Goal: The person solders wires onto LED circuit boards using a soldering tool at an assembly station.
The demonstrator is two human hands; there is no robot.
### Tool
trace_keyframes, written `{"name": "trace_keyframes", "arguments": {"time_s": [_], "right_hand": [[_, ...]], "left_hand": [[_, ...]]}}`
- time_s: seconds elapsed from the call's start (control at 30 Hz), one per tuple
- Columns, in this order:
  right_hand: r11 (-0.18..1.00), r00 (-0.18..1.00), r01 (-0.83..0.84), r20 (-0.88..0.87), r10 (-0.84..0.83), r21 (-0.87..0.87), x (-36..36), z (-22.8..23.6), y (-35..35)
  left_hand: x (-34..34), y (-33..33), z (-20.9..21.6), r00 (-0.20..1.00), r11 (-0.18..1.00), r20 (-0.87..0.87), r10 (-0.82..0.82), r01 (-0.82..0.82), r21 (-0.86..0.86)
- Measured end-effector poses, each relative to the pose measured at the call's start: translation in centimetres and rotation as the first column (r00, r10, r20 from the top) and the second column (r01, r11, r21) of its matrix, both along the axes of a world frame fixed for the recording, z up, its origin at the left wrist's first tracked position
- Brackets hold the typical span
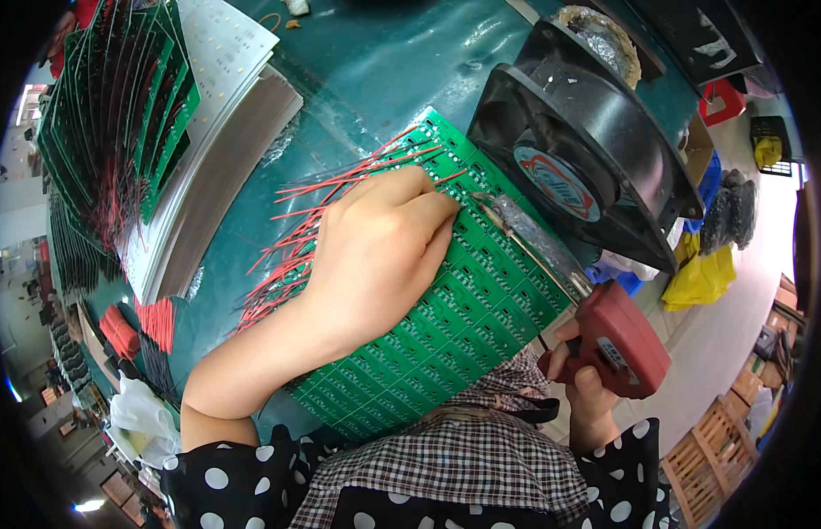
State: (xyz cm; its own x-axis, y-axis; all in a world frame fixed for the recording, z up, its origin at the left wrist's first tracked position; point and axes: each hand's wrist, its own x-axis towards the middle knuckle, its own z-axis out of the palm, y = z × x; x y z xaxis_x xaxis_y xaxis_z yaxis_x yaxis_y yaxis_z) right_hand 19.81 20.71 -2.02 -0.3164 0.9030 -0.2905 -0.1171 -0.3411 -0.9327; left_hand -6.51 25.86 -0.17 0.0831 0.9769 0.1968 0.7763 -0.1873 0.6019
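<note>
L hand (381, 236) arched palm-down o/ grn PCB (481, 295).

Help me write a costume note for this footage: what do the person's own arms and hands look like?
Both the left hand and right hand are ungloved, with no watch showing. The left forearm is bare. The left sleeve and right sleeve are black with white polka dots.
</note>
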Motion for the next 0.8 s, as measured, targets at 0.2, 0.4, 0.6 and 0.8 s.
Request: {"name": "trace_keyframes", "arguments": {"time_s": [0.2,0.4,0.6,0.8], "right_hand": [[1.000,0.999,-0.010,0.051,0.011,-0.010,-0.4,0.3,0.3],[1.000,0.995,-0.023,0.093,0.025,-0.021,-0.2,0.2,0.3],[0.998,0.998,-0.064,-0.025,0.065,0.024,0.6,-0.8,0.1],[0.997,0.997,-0.073,0.015,0.073,0.001,0.5,-0.2,0.1]], "left_hand": [[0.3,0.2,-0.2,0.998,1.000,-0.065,0.017,-0.016,0.020],[0.3,0.3,-0.3,0.997,1.000,-0.076,0.017,-0.015,0.024],[0.3,0.3,-0.3,0.997,1.000,-0.080,0.018,-0.016,0.025],[0.3,0.4,-0.2,0.996,1.000,-0.084,0.016,-0.014,0.023]]}}
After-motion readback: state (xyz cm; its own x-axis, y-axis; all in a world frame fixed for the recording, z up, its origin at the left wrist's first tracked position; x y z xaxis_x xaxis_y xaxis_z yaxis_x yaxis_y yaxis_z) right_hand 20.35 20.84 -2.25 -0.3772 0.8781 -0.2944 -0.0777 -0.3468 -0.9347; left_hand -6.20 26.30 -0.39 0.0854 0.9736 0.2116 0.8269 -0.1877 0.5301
